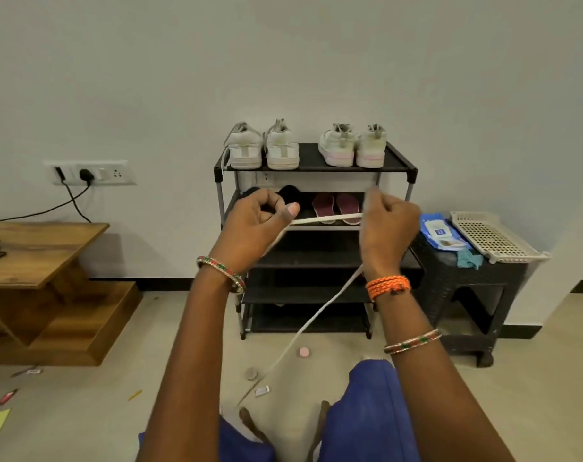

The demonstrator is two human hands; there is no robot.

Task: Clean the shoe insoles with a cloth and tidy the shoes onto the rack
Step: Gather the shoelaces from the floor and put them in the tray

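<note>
Inspector: Hands first. Your left hand (257,218) and right hand (388,225) each have fingers curled round a white shoelace (323,219), stretched taut between them; its loose end trails down to the floor.

Operator: And the shoes?

Inspector: Two pairs of white sneakers (305,148) sit on the shoe rack (400,168) top shelf; maroon slippers (337,206) lie below. A teal cloth (469,259) rests on the black stool (483,295), right.

The rack's (316,161) top shelf holds 2 pairs of white sneakers (303,148) with a bare gap between them. Both hands and a taut lace (323,219) cross the second shelf's opening, where maroon sandals (336,206) sit.
</note>
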